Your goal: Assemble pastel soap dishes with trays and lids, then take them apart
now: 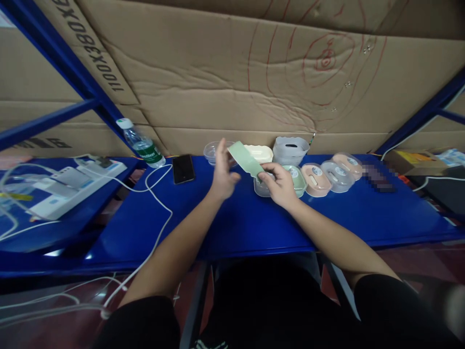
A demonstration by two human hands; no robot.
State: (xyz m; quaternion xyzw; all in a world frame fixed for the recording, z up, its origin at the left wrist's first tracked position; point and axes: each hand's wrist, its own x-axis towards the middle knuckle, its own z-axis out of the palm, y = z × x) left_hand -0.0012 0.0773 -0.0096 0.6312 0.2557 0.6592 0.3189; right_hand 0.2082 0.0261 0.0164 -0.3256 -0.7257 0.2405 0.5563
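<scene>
My right hand (281, 186) grips the lower right end of a light green plastic piece with a wavy edge (245, 159), held tilted above the table. My left hand (223, 174) is at its left end, fingers stretched upward and thumb apart; whether it touches the piece I cannot tell. Behind the hands stand a clear plastic bowl (211, 154), a cream wavy-rimmed tub (259, 154) and grey tubs (290, 151). Partly under my right hand is a clear container (261, 190). Beside it lie a green lidded box (298, 182), a peach one (317, 186) and a grey one (336, 182).
Another peach box (347, 165) lies at the row's far end. Leftward are a phone (183, 168), a water bottle (145, 148), a power strip (78, 189) and a white cable (162, 230) across the blue table (254, 237). Cardboard (203, 63) walls the back.
</scene>
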